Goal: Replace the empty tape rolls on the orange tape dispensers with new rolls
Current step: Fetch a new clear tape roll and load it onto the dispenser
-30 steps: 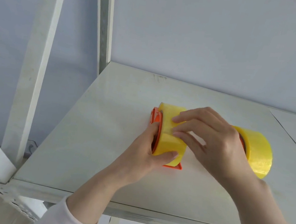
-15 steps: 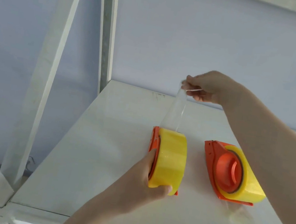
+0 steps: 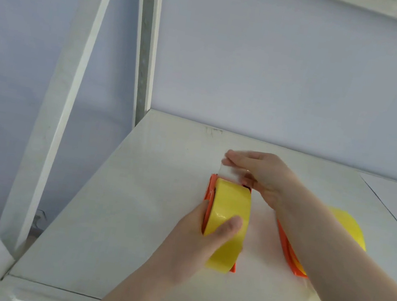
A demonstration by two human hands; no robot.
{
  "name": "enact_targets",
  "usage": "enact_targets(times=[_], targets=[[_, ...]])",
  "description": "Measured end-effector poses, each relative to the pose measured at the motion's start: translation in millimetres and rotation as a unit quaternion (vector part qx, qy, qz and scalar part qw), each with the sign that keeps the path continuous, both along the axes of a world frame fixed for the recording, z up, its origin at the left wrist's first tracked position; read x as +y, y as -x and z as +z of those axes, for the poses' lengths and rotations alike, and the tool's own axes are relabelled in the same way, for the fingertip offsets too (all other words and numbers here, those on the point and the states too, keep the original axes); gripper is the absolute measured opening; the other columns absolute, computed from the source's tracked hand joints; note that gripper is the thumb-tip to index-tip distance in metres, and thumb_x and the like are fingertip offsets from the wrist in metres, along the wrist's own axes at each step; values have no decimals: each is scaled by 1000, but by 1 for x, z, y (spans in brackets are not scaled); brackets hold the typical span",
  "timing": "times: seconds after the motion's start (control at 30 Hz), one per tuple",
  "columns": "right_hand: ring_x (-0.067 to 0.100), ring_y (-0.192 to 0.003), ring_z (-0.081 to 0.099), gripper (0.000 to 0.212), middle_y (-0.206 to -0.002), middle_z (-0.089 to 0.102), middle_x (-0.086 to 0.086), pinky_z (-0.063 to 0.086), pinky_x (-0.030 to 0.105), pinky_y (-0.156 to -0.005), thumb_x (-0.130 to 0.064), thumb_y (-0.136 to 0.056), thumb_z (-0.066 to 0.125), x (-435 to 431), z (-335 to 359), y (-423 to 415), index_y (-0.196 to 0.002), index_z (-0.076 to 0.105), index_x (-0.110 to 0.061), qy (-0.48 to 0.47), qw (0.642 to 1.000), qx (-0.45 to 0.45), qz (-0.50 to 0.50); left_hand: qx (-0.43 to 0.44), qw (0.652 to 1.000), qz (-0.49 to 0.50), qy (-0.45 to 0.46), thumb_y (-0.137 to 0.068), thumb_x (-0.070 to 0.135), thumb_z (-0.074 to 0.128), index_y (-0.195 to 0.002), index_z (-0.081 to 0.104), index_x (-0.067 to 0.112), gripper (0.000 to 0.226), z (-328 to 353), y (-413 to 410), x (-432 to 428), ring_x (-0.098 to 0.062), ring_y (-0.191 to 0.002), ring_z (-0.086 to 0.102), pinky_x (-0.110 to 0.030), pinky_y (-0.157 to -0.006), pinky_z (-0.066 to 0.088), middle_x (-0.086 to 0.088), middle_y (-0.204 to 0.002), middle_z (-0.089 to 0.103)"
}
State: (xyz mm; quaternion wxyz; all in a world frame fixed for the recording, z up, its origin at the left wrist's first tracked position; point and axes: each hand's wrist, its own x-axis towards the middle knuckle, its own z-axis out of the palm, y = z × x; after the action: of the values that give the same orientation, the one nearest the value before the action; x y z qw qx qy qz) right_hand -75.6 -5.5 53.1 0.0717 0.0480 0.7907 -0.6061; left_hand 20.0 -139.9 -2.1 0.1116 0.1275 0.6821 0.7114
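wall [image 3: 281, 72]: pale blue-grey | shelf [image 3: 105, 213]: white, glossy | upright [image 3: 147, 39] + diag brace [image 3: 65, 84]: white metal, L side

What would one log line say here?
left hand: grips yellow roll on orange dispenser | right hand: pinches tape end | second dispenser: on shelf

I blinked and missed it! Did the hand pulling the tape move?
Yes. The right hand, pinching the tape end, has dropped from above the back edge of the shelf down to just behind the left dispenser.
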Motion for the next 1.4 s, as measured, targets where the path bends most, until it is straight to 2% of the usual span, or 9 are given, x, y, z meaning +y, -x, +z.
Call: enact_targets(times=[0.2,0.3,0.4,0.6,0.7,0.87,1.0,1.1,1.4], targets=[[5,-61,64,9,-77,70,-1,53,16,-53,-22,-81,66,3,15,-5,-82,67,-13,60,997,42,-29,-40,999,-8,-15,-84,33,61,-106,60,21,25,7,4,1,-10,-77,72,-17,-64,54,-7,-95,74],[5,-57,65,11,-75,70,-4,53,17,-53,-24,-81,67,3,33,-6,-84,67,-14,87,994,56,-32,-63,998,1,-31,-73,43,59,-102,62,27,34,7,4,3,-17,-90,71,-27,-75,58,-6,-102,73],[4,-57,67,12,-72,71,-8,52,17,-52,-28,-82,65,-1,40,-11,-86,68,-16,81,995,54,7,-80,996,17,-32,-83,46,60,-94,64,23,25,13,5,9,-12,-74,72,-23,-64,57,-5,-88,75],[20,-82,68,14,-75,73,0,53,28,-75,-17,-86,54,17,53,-9,-77,63,-12,265,956,-126,-25,-76,996,25,-41,-90,28,53,-89,61,15,15,15,-1,12,-11,-60,68,-20,-56,55,-5,-74,72],[28,-87,66,22,-88,72,9,50,36,-89,-22,-80,55,24,52,-14,-84,67,-4,311,941,-129,-37,-83,995,15,-56,-90,22,52,-96,61,10,15,16,-4,11,-14,-61,68,-26,-57,56,-2,-71,72],[19,-74,69,4,-74,72,0,57,29,-71,-12,-79,66,13,38,-22,-82,65,-14,240,969,-50,-6,-77,995,48,-43,-89,29,54,-89,61,14,17,17,-4,14,-13,-54,65,-20,-51,53,-1,-66,70],[9,-57,68,9,-72,66,1,56,20,-57,-7,-85,60,11,22,-25,-77,62,-12,185,976,65,-96,-69,990,101,-74,-86,35,57,-86,62,11,24,12,-8,15,-14,-51,63,-22,-49,50,0,-58,68],[10,-58,58,14,-75,61,4,47,15,-47,-8,-85,59,15,-7,-34,-73,61,-13,127,978,63,-150,-47,990,100,-84,-87,26,58,-87,60,9,17,7,-15,15,-12,-49,63,-20,-47,49,1,-56,68],[3,-74,55,4,-75,63,-10,39,16,-64,-22,-79,68,13,-34,-53,-80,68,-17,-81,969,170,-163,8,995,78,-63,-77,39,62,-91,59,23,22,-3,-25,12,0,-57,66,-12,-53,49,14,-64,71]])
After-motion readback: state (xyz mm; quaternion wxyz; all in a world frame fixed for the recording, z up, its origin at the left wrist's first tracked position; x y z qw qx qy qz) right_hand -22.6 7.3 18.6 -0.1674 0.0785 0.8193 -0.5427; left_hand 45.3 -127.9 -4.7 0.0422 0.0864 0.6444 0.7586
